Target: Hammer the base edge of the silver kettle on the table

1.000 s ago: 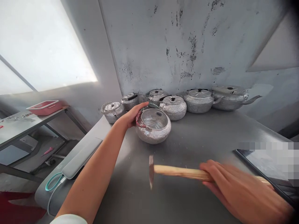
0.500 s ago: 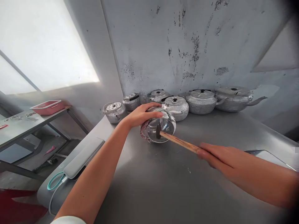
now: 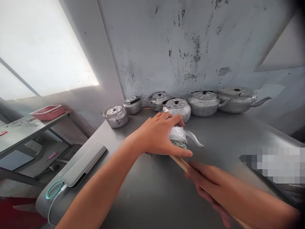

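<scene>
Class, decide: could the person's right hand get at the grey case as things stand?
Probably not: the right hand grips a wooden handle, and the left forearm lies between it and the grey case.

Nearest kettle (image 3: 177,135), crinkled silver; its handle (image 3: 179,145), green-and-white weave! Tan wooden shaft (image 3: 181,163), grey case (image 3: 84,165) by the left edge of the surface (image 3: 147,200)!

The left hand (image 3: 156,135) arches palm-down, thumb (image 3: 184,151) toward 3 o'clock. At its 4 o'clock, the right hand (image 3: 209,183) curls tight.
</scene>
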`<state>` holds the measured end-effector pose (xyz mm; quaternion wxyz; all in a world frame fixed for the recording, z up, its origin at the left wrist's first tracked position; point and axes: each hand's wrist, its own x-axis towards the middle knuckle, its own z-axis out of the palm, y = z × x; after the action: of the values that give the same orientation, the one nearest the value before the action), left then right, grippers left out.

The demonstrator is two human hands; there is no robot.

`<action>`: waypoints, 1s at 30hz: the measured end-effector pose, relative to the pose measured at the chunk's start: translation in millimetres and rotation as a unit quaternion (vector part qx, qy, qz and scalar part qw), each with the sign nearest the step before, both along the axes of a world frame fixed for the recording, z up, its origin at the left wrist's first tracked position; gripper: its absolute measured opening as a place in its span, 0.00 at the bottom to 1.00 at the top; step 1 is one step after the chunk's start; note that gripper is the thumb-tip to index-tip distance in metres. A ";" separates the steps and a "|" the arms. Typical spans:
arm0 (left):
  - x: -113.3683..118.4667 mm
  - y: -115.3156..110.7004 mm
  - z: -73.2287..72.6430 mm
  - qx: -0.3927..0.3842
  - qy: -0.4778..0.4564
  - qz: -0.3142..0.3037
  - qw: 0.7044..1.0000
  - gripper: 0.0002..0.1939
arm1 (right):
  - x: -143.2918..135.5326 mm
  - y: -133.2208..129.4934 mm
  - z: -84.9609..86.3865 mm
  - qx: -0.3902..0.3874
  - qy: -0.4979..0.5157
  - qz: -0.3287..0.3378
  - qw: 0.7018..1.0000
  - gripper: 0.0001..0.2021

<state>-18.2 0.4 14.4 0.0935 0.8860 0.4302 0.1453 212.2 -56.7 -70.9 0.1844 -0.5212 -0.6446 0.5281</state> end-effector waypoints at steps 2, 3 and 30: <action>3.2 1.6 -2.8 0.021 0.008 0.005 1.000 0.33 | -6.7 -2.9 3.3 -0.046 -0.037 0.017 0.998 0.17; 4.4 2.7 -4.3 0.031 0.013 0.006 0.999 0.35 | -9.6 -3.9 6.0 -0.070 -0.055 0.025 0.996 0.19; 10.7 0.0 -11.9 0.107 0.057 0.017 0.992 0.50 | -43.7 -18.2 -9.3 -0.114 0.013 -0.023 0.993 0.17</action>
<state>-7.5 0.4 2.5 -0.0291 0.8902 0.4321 0.1417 168.4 -74.9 -80.3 0.1439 -0.5465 -0.5657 0.6005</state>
